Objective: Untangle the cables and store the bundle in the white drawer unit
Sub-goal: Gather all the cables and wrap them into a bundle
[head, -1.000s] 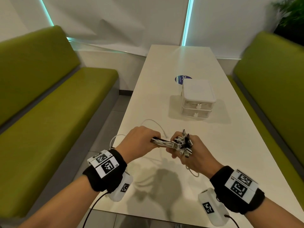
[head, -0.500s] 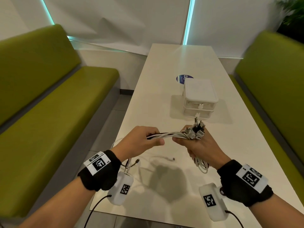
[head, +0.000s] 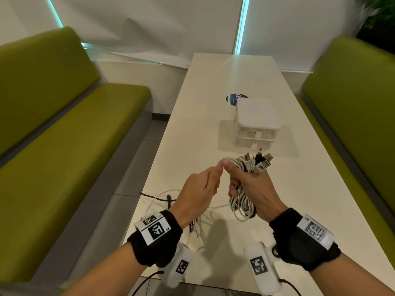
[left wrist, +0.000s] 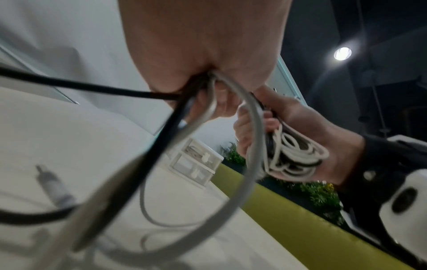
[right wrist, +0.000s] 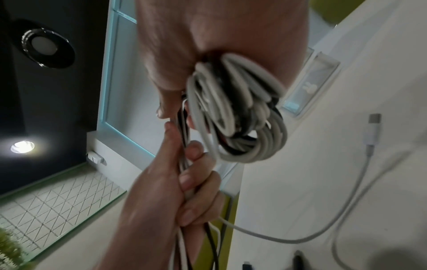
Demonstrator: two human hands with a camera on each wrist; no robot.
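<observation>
The right hand (head: 254, 189) is curled tight round the coil (head: 242, 205) of white and black cables, plugs (head: 259, 162) sticking up past the knuckles and loops hanging below the palm. Just beside it, thumb to thumb, the left hand (head: 201, 193) pinches the loose strands (right wrist: 184, 182) that run out of the coil, fingers wrapped round them in the right wrist view. From that fist the tails (head: 162, 196) drop to the table (head: 213, 77), where a white lead with a plug (right wrist: 373, 127) and a dark one lie slack near the front edge.

This looks like the winding step: most of the length is gathered, the rest not yet. Next, I'd judge, the left hand has to feed the free strands round the coil again, keeping them together so the trailing plugs don't snag one another as they come off the table.

The drawer unit (head: 257, 122) stands beyond the hands, near but apart from them, both drawers closed. Through the clear fronts the left wrist view hints at something pale in the upper drawer (left wrist: 196, 151); too blurred to say what. One drawer must be opened before the coil can go in.
</observation>
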